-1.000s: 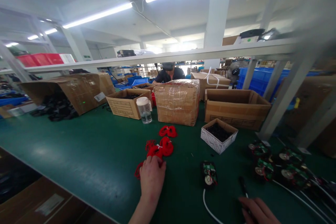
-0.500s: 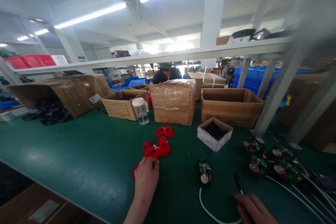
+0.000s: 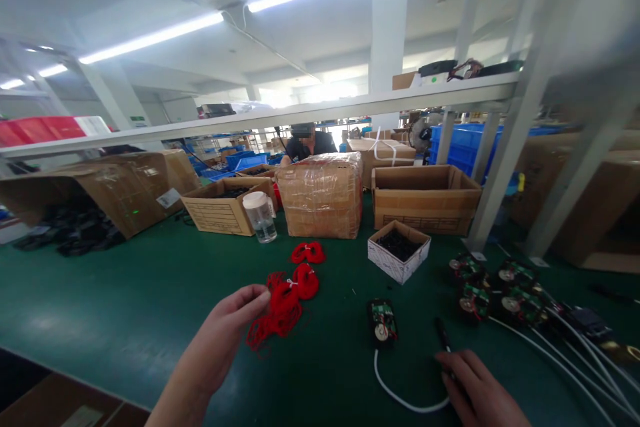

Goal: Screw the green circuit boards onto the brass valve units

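My left hand [image 3: 225,323] is closed in a pinch, thumb against forefinger, at the left edge of a bundle of red string [image 3: 285,307]; whether a strand is between the fingertips is too small to tell. White ties bind the red coils, and another red coil [image 3: 307,253] lies behind. At the lower right, my right hand [image 3: 483,387] is closed around a slim black rod [image 3: 442,333] with a light-coloured section near the fingers. Between the hands lies an open black device [image 3: 383,323] with a green circuit board. Its white cable [image 3: 395,400] curves to my right hand.
Several similar circuit-board units [image 3: 517,303] with white cables lie to the right. A small white box [image 3: 400,267] holds black parts. Behind stand a taped carton [image 3: 320,197], a water bottle [image 3: 261,217] and open cartons [image 3: 425,203]. A person [image 3: 310,141] sits beyond.
My left hand has moved left and up from on top of the red string to its edge, uncovering more strands. My right hand keeps its grip in nearly the same place. The view has shifted slightly.
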A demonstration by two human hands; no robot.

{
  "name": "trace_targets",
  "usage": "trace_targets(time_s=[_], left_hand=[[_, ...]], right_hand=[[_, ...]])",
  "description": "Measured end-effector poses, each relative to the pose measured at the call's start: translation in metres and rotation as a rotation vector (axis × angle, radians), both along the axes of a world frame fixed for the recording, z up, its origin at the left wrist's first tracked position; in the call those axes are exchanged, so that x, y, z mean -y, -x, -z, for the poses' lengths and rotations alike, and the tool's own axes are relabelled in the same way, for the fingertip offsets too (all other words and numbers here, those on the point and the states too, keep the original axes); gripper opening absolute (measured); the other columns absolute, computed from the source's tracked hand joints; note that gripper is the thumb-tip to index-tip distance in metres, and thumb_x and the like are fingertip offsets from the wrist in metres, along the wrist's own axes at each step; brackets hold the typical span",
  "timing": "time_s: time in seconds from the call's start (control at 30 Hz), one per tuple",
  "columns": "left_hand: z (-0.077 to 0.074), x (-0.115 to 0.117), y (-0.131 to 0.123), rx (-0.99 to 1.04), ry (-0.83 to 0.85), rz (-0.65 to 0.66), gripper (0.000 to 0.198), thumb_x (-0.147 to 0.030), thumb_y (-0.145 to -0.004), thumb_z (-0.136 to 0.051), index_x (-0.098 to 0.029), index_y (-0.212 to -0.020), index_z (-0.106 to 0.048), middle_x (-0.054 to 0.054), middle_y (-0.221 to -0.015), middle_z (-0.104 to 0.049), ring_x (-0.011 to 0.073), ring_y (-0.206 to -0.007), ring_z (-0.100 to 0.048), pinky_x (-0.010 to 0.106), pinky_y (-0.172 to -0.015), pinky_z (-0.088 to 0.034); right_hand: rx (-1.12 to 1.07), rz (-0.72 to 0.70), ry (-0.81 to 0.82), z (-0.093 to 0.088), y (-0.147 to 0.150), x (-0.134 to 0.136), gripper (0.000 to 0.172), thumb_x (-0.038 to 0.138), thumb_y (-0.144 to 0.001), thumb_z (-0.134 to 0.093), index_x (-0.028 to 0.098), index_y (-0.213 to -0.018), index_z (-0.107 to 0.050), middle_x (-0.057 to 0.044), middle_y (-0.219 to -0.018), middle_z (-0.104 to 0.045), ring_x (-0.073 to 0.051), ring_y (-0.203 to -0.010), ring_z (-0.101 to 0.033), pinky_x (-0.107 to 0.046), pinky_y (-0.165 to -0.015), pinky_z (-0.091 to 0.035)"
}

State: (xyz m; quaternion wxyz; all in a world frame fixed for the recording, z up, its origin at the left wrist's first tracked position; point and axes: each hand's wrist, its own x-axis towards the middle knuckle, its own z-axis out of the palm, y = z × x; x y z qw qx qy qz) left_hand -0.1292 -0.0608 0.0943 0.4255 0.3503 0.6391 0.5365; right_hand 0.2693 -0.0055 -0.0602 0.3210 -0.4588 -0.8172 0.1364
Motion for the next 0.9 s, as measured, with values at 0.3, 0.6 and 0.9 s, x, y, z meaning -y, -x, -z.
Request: trace_targets(time_s=[0.3, 0.6, 0.9], left_hand=[[0.014, -0.013, -0.071, 0.511, 0.014, 0.259, 0.017, -0.024, -0.069, -0.082, -0.014, -0.079, -0.072, 0.002, -0.078, -0.064, 0.0147, -0.075, -0.058, 0.028, -0.074, -0.050], [0.018, -0.024, -0.119, 0.683, 0.116, 0.467, 0.016, -0.026, -0.074, -0.078, -0.013, -0.069, -0.069, 0.003, -0.071, -0.061, 0.0146, -0.073, -0.057, 0.029, -0.074, -0.050], [0.036, -0.023, -0.133, 0.668, 0.170, 0.496, 0.018, -0.028, -0.071, -0.077, -0.013, -0.068, -0.068, 0.003, -0.071, -0.059, 0.0145, -0.070, -0.054, 0.029, -0.073, -0.047]], right_hand=[[-0.384, -0.141, 0.401, -0.086, 0.062, 0.007, 0.019, 0.029, -0.094, -0.054, 0.022, -0.100, -0.070, -0.005, -0.096, -0.067, -0.019, -0.085, -0.064, -0.030, -0.077, -0.051], [-0.893, -0.398, 0.780, -0.095, 0.097, -0.005, 0.046, 0.060, -0.088, -0.062, 0.016, -0.098, -0.072, -0.005, -0.086, -0.068, -0.018, -0.081, -0.061, -0.030, -0.073, -0.044], [-0.899, -0.396, 0.805, -0.076, 0.087, -0.010, 0.031, 0.044, -0.077, -0.080, 0.017, -0.081, -0.067, 0.002, -0.075, -0.060, -0.012, -0.071, -0.053, -0.025, -0.069, -0.040]])
